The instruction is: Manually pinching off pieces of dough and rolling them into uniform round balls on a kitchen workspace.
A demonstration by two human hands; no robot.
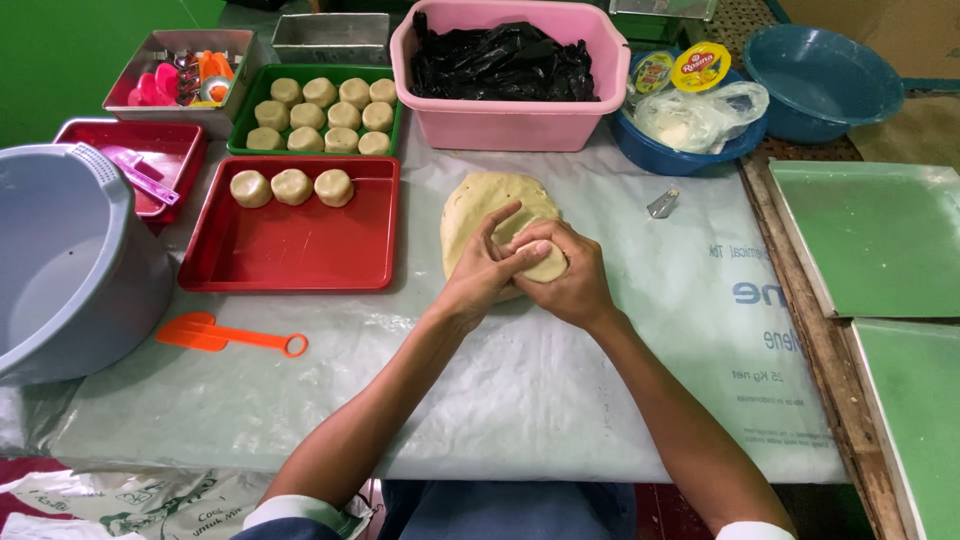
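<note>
A pale slab of dough [478, 205] lies on the plastic sheet [520, 380] at the table's middle. My left hand [484, 266] and my right hand [566, 272] are cupped together over its near edge, closed around a small piece of dough [545, 266]. Left of them a red tray [300, 250] carries three round dough balls [291, 187] along its far side. Behind it a green tray [240, 120] is filled with several more balls.
An orange scoop [225, 336] lies by the grey bucket [70, 270] at left. A pink tub [510, 115] with black bags, a blue bowl [665, 155] of packets and a teal basin [820, 85] line the back. Green-lined trays [870, 235] sit right. A small metal cutter [661, 204] rests near the dough.
</note>
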